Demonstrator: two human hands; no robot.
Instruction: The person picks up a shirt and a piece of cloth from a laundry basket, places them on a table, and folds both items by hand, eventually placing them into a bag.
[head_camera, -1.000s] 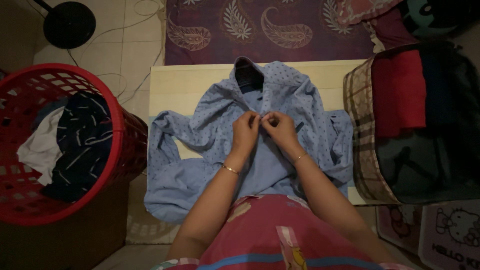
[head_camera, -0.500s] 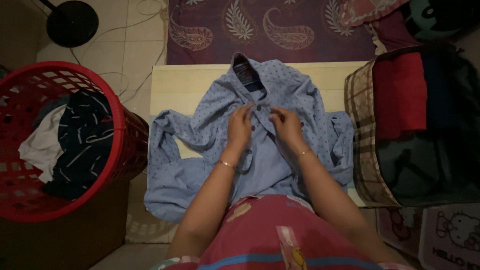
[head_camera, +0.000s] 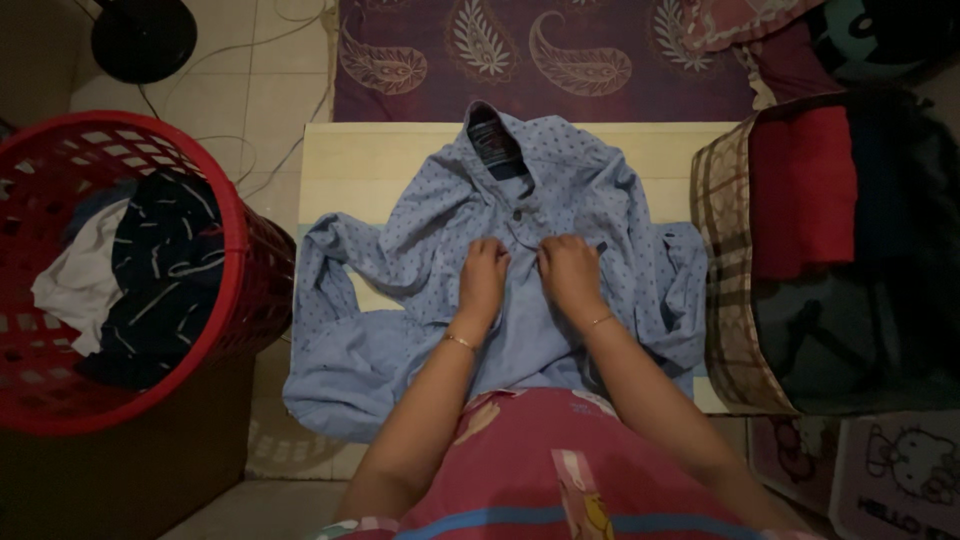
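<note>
A light blue dotted shirt (head_camera: 430, 230) lies spread face up on a pale board (head_camera: 350, 165), collar pointing away from me. My left hand (head_camera: 484, 275) and my right hand (head_camera: 566, 272) rest side by side on the shirt's front placket, fingers curled and pinching the fabric at the middle. A dark button shows just above them. Each wrist wears a thin bracelet. The sleeves are bunched out to both sides.
A red plastic laundry basket (head_camera: 240, 240) with dark and white clothes stands at the left. A checked bag (head_camera: 725, 300) holding red and dark folded clothes sits at the right. A purple paisley mattress (head_camera: 540, 60) lies beyond the board, with a black fan base (head_camera: 140, 35) and cords on the tiled floor.
Both hands have moved down the shirt front towards me, from near the collar to the middle of the placket. The shirt has stayed in place.
</note>
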